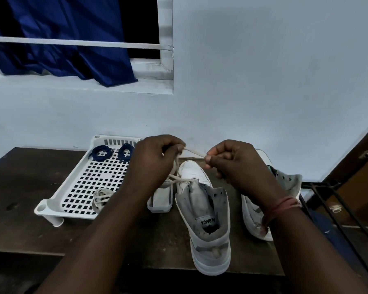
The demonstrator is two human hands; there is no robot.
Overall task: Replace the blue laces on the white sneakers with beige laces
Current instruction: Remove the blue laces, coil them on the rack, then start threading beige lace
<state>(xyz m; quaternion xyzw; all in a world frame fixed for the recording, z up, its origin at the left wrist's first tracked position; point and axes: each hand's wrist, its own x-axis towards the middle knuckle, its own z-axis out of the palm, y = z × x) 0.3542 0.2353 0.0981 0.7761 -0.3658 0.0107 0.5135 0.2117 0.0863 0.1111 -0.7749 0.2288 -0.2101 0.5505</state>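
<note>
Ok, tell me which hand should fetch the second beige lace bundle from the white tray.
Left, probably. The left hand is nearer the bundled beige lace on the white perforated plastic tray; the right hand would have to cross the white sneaker. Both pinch the loose beige lace.

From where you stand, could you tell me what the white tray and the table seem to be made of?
White tray: probably moulded plastic, with a smooth matte rim and a square-holed grid. Table: apparently dark wood, with a worn, dull, scuffed top.

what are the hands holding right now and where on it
Both hold one beige lace, stretched between them above the near sneaker. The left hand pinches one stretch, the right hand another nearby; whether either is at the tip cannot be told.
</note>
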